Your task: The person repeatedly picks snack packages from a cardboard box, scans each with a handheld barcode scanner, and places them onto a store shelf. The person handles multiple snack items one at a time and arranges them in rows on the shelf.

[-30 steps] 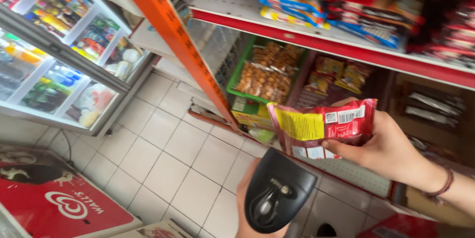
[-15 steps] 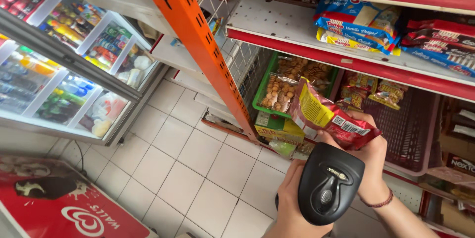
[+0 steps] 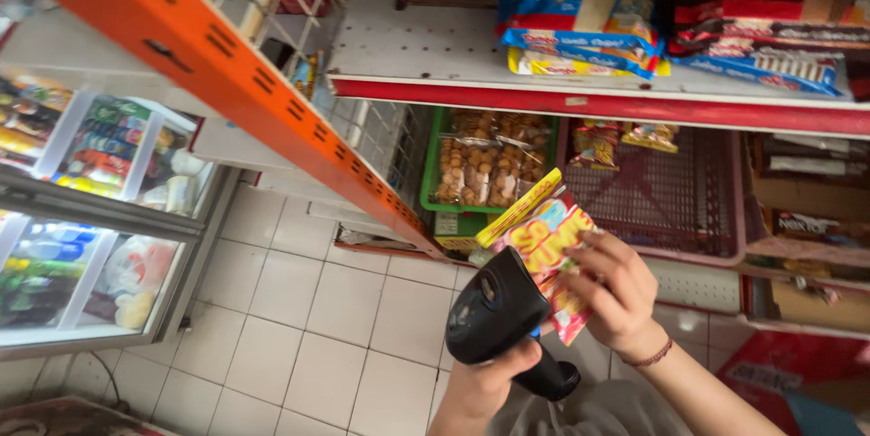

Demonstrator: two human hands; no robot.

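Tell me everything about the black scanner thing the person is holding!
The black scanner is a handheld, gun-shaped tool of smooth, slightly shiny plastic. Its wide rounded head tilts up and right toward the colourful snack packet, very close to it or touching. The left hand grips its handle from below. A thin cable seems to run down from the handle's end. It hovers above the white tiled floor.

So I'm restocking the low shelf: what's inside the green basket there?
The green basket holds clear bags of round brown snacks, packed side by side. Its bottom and anything beneath the bags are covered, and the yellow-and-red packet in the right hand hides its lower front corner.
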